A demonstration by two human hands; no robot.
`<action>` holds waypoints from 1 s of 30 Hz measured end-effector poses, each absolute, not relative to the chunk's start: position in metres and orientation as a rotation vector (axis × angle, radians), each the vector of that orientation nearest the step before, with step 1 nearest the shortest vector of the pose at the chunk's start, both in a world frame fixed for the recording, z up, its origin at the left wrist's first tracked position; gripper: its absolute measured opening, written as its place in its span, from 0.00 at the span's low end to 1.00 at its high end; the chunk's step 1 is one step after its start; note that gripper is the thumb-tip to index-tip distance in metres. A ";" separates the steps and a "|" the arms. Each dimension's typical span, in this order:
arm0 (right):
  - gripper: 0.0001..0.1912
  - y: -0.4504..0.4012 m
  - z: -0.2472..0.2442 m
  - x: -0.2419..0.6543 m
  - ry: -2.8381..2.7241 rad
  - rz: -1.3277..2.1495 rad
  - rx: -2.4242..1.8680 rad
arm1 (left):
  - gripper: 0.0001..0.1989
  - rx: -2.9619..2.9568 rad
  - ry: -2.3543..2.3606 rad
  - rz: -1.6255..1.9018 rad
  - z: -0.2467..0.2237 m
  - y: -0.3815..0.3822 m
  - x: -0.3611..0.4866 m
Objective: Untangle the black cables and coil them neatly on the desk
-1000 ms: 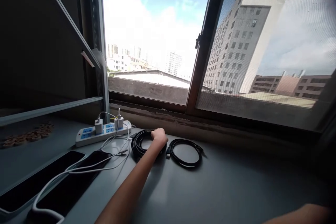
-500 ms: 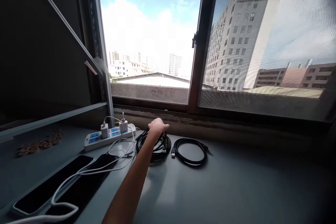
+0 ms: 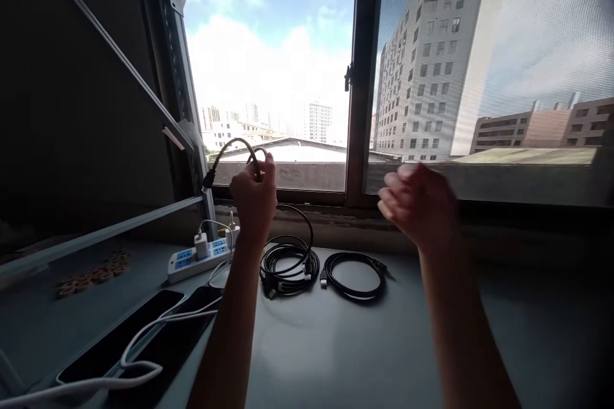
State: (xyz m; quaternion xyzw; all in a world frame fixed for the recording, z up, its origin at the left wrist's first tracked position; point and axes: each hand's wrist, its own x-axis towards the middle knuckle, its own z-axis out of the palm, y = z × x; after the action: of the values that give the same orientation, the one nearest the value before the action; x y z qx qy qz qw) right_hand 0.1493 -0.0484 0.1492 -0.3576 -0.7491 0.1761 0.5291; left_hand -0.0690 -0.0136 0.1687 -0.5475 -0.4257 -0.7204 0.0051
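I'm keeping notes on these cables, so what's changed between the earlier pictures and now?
The left hand has risen from the cable pile, lifting a black cable that loops above it. The right hand, out of view half a second ago, is now raised on the right, fingers curled and blurred. The single coil and the power strip stayed put.

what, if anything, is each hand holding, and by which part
The left hand grips a black cable a little way back from its plug. The right hand is curled, with nothing seen in it.
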 end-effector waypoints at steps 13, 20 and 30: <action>0.18 0.038 0.080 0.081 -1.966 1.194 -1.240 | 0.23 -1.612 -0.987 -2.478 0.170 -0.015 -0.061; 0.11 0.013 0.114 0.076 -1.719 1.002 -0.907 | 0.23 -1.575 -0.948 -2.524 0.173 -0.030 -0.051; 0.13 -0.073 0.173 0.140 -1.258 0.543 -0.599 | 0.22 -1.431 -0.960 -2.706 0.181 -0.056 -0.050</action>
State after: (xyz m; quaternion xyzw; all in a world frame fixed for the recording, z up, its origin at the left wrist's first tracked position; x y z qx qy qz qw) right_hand 0.1400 -0.0734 0.1725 -0.2722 -0.5720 0.2468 0.7334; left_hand -0.0498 -0.0564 0.1812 -0.4459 -0.2991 -0.8430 -0.0334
